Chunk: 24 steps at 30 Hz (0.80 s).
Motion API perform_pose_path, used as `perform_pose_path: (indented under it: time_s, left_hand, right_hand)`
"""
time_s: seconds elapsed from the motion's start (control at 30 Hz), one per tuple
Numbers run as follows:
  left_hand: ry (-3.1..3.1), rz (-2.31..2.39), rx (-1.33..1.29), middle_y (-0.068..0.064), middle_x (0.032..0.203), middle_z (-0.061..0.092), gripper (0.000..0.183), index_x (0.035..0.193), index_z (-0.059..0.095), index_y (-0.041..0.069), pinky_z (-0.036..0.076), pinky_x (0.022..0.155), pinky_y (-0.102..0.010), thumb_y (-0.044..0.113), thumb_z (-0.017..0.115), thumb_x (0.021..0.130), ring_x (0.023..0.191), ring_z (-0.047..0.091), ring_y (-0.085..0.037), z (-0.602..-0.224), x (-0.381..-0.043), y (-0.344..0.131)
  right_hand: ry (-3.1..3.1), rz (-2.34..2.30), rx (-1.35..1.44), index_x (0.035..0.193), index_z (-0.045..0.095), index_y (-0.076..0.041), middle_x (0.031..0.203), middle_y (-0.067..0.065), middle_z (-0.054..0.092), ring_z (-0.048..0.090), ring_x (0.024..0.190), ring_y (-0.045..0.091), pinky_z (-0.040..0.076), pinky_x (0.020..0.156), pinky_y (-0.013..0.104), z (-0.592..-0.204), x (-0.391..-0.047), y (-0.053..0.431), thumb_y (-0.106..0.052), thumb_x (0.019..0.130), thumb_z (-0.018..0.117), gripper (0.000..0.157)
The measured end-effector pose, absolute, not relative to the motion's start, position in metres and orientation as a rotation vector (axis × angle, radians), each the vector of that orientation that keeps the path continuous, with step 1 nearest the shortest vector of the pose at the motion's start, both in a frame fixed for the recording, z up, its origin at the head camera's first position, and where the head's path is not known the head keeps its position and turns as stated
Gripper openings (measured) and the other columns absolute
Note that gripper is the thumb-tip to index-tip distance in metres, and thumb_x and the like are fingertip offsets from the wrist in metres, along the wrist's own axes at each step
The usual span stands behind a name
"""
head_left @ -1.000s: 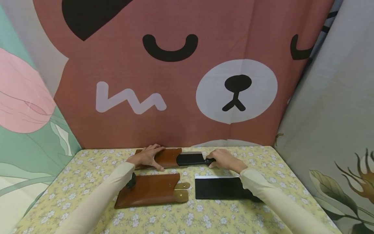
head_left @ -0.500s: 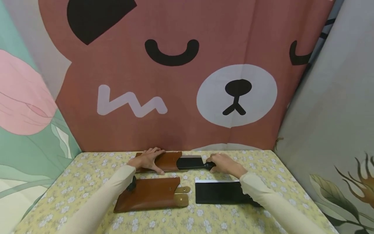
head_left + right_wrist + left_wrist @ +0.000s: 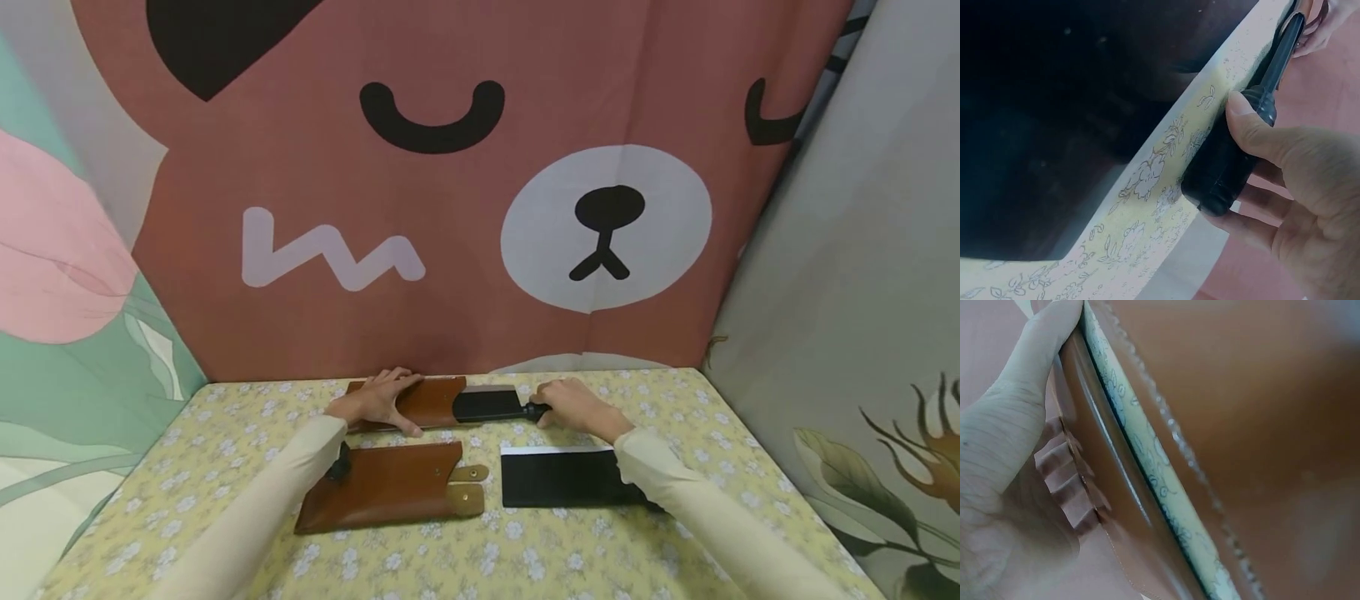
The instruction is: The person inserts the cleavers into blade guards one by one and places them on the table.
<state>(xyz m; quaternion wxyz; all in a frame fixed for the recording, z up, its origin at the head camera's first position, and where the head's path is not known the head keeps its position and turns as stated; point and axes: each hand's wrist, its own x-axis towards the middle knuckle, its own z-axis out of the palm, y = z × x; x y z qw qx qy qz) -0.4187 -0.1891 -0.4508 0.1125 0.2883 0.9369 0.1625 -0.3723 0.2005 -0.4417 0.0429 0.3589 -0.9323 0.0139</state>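
Note:
At the back of the table, my left hand (image 3: 375,400) holds a brown leather knife sheath (image 3: 435,400) flat, thumb along its near edge and fingers over its far edge. The thumb also shows against the sheath's side (image 3: 1129,469) in the left wrist view. A black-bladed cleaver (image 3: 487,406) lies partly inside this sheath, its blade's heel end exposed. My right hand (image 3: 576,406) grips the cleaver's black handle (image 3: 1222,156), thumb on top and fingers beneath in the right wrist view. How far the blade reaches inside is hidden.
Nearer lie a second brown sheath (image 3: 390,487) with two snap straps (image 3: 467,500) and a second black cleaver (image 3: 555,481) with a pale edge, its handle partly under my right sleeve. The floral tablecloth (image 3: 420,562) ends at a bear-printed curtain (image 3: 465,317).
The head view tilts slightly down, then back up. Both hands, the sheath and the cleaver keep nearly the same places; no clear sliding of the blade shows.

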Motion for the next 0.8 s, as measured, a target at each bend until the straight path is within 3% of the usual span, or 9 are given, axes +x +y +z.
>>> perform_pose_path:
  time_s: [0.33,0.57,0.8]
  left_hand:
    - [2.733,0.491,0.874,-0.025,0.162,0.031,0.118,0.165,0.031,0.006,0.024,0.117,-0.073,0.062,0.087,0.078,0.149,0.028,-0.049,-0.455,-0.414,-0.193]
    - [2.748,0.476,0.861,-0.022,0.163,0.032,0.117,0.165,0.032,0.007,0.023,0.118,-0.071,0.059,0.089,0.078,0.149,0.029,-0.047,-0.451,-0.421,-0.192]
    - [2.719,0.520,0.842,-0.023,0.165,0.029,0.117,0.166,0.030,0.008,0.023,0.117,-0.073,0.057,0.089,0.078,0.151,0.026,-0.049,-0.448,-0.417,-0.190]
  right_hand:
    - [-2.864,0.027,1.107,0.119,0.079,-0.008,0.096,0.006,0.072,0.068,0.077,0.019,0.045,0.060,0.027,-0.442,-0.370,0.188,-0.025,0.090,0.083,0.034]
    - [-2.792,0.045,1.198,0.108,0.079,-0.010,0.085,0.002,0.067,0.055,0.065,0.011,0.035,0.058,0.026,-0.442,-0.378,0.171,-0.027,0.090,0.082,0.025]
    - [-2.775,-0.005,1.193,0.103,0.081,-0.012,0.083,0.000,0.069,0.061,0.066,0.012,0.040,0.059,0.026,-0.443,-0.381,0.165,-0.029,0.086,0.085,0.025]
